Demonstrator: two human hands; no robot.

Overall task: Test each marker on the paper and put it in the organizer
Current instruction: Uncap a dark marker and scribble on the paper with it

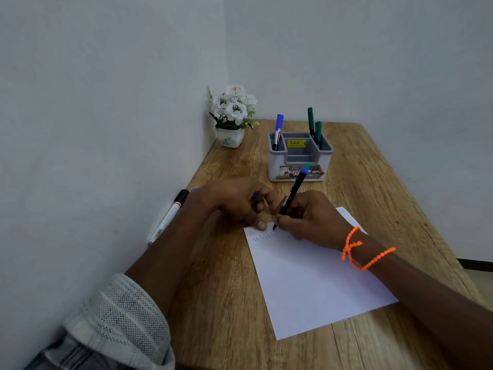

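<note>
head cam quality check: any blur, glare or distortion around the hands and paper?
Head view: soft, even lighting, no glare on the paper; faint shadows only under the left hand and right hand. Wide-angle bending shows in the table edges. The near sleeve and the black-capped marker by the wall look smeared; the organizer is fairly sharp.

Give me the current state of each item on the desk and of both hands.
Right hand: gripping black-barrelled marker, tip on paper.
Left hand: fingertips pressing paper's top corner, closed around something blue.
Paper: flat, blue zigzag line near top edge.
Organizer: upright, holds blue marker left, two green markers right.
Black-capped marker: capped, lying by wall.
Flower pot: upright in corner.
</note>
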